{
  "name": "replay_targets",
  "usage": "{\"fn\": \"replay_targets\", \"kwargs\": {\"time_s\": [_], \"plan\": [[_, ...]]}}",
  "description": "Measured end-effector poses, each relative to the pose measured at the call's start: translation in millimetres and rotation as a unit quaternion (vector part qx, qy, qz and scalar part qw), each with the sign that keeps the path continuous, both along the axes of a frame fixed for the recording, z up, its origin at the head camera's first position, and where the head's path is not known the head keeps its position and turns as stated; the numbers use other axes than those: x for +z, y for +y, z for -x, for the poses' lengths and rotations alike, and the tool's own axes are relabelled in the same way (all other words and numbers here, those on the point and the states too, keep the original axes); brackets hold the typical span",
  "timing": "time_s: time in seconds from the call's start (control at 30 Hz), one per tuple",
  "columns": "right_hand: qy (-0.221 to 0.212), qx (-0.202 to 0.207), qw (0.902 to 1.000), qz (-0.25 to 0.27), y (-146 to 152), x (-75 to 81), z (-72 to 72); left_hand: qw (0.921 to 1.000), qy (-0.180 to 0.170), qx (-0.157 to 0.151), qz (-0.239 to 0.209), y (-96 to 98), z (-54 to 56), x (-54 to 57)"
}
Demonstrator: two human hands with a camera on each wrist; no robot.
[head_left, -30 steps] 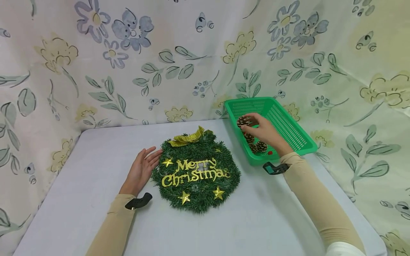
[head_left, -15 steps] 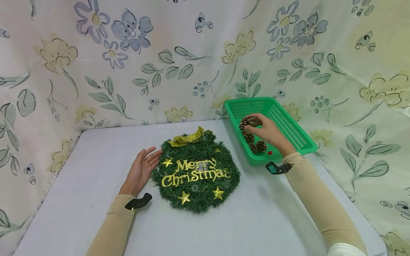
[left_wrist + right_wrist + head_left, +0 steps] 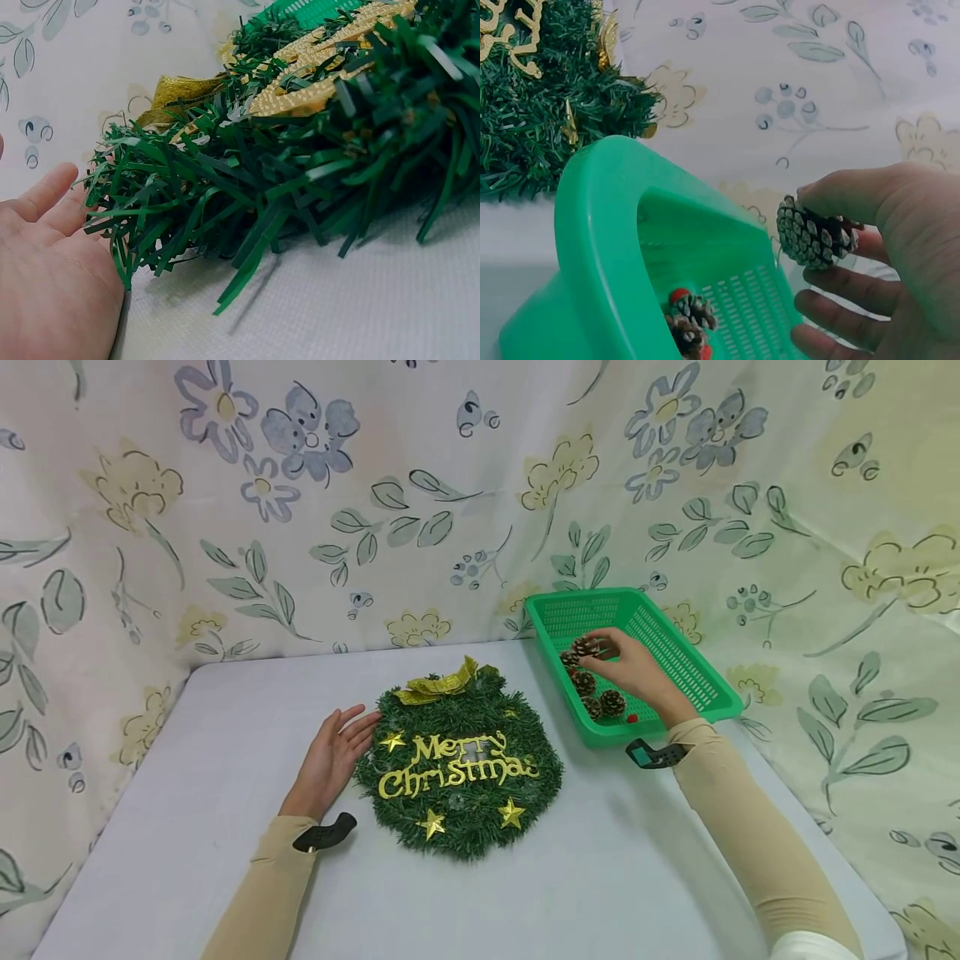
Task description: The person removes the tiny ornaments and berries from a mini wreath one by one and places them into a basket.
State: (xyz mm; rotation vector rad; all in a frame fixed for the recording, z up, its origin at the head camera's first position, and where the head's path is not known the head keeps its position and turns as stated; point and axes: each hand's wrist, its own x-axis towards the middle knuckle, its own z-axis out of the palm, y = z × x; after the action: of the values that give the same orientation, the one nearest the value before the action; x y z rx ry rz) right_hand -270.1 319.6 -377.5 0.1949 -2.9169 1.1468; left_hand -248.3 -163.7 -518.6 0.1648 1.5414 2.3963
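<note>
A green tinsel wreath with gold "Merry Christmas" lettering, gold stars and a gold bow lies flat on the table. My left hand rests along its left side, fingers straight and touching the tinsel; in the left wrist view the fingertips meet the wreath's edge. My right hand is over the green basket, pinching a white-tipped pine cone between thumb and fingers. Several other pine cones lie along the basket's left side, with small red berries among them.
The basket stands right of the wreath at the table's back right, its rim close below my right hand. A flowered cloth hangs behind the white-covered table.
My right hand has moved slightly right over the basket, carrying the pine cone with it and uncovering another cone beneath. The left hand and wreath have stayed still.
</note>
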Motion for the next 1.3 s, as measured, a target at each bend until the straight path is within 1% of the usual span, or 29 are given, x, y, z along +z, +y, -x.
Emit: {"fn": "replay_targets", "kwargs": {"time_s": [0.27,0.5,0.67,0.8,1.07,1.2,1.3], "plan": [[-0.02,-0.002,0.9994,-0.028,4,-2.3,-1.5,1.0,0.0,-0.002,0.0,-0.4,0.1,0.7],[-0.035,0.008,0.9989,-0.03,3,-3.7,-1.6,1.0,0.001,0.0,0.006,-1.3,1.0,0.0],[-0.035,0.012,0.9988,-0.031,3,-5.9,-0.6,1.0,-0.002,0.0,0.002,-2.6,0.2,0.3],[-0.034,0.016,0.999,-0.023,5,-7.3,1.0,1.0,-0.001,0.0,0.003,-3.4,0.1,0.2],[-0.03,0.018,0.9993,-0.011,5,-4.5,1.6,1.0,-0.004,0.002,-0.001,-4.2,-0.4,0.7],[-0.025,0.016,0.9994,-0.015,1,-1.2,2.1,1.0,0.0,-0.002,-0.004,-3.5,1.7,0.0],[-0.019,0.018,0.9996,-0.013,-3,3.1,5.1,1.0,0.001,-0.007,-0.006,-2.7,7.2,0.7]]}}
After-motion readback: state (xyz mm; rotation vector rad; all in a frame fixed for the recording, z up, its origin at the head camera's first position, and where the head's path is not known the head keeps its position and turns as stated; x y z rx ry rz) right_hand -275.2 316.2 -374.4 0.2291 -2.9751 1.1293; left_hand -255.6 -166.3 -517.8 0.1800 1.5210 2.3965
